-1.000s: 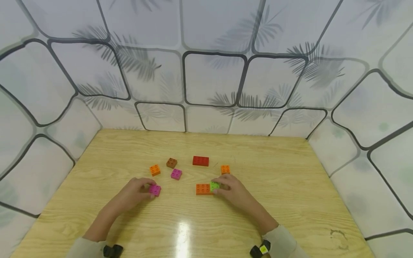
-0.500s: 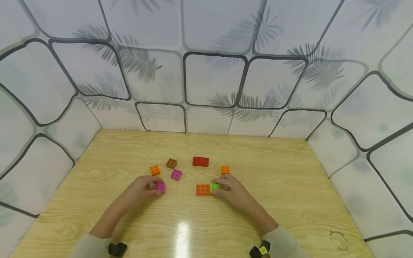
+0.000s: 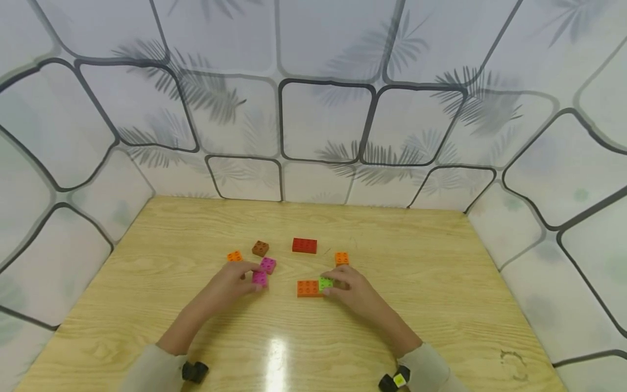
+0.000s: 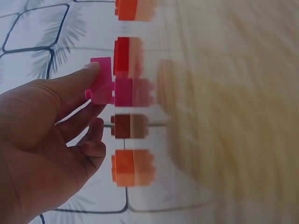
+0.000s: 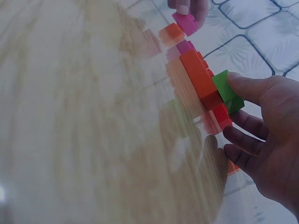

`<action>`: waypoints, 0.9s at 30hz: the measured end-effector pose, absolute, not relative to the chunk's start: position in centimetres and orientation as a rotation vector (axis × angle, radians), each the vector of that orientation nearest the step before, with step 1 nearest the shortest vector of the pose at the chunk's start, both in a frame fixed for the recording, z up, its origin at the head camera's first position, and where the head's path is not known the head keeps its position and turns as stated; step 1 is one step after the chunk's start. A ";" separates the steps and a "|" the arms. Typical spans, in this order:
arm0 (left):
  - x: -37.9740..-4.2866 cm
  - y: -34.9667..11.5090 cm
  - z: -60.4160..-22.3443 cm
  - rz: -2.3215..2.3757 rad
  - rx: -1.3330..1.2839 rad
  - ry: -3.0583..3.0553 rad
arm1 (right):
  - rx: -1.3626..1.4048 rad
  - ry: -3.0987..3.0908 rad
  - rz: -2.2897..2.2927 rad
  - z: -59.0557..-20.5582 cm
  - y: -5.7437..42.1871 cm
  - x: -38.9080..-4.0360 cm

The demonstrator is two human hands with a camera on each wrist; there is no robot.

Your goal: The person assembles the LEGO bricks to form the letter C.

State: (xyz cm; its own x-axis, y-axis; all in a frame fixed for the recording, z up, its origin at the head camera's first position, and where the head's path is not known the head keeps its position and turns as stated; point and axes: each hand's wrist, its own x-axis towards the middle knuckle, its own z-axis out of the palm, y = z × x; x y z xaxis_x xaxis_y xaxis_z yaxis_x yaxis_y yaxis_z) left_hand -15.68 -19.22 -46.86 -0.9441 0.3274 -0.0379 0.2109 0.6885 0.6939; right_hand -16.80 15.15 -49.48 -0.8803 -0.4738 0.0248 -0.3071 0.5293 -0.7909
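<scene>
The head view looks forward-down from above; both low, near wrist views face the leaf-patterned wall (image 3: pixel 323 120), sharing the held pink brick (image 4: pixel 102 87).

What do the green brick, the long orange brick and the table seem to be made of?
The green brick and the long orange brick: probably smooth, hard plastic, from their even colour, crisp edges and round studs. The table: glossy wood or printed laminate; it shows grain and reflections, I cannot tell which.

Got pale wall covering (image 3: pixel 315 54) at back and both sides, rounded dark outlines (image 3: pixel 325 82), grey fern prints (image 3: pixel 215 98). Meets glossy wood-grain table (image 3: pixel 411 250): glare streak (image 3: pixel 276 366) near front, dark mark (image 3: pixel 513 363) at right.
</scene>
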 end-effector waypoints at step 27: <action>-16.6 -13.2 -47.3 1.081 0.710 2.689 | -0.692 2.573 -1.274 -49.3 15.1 -16.9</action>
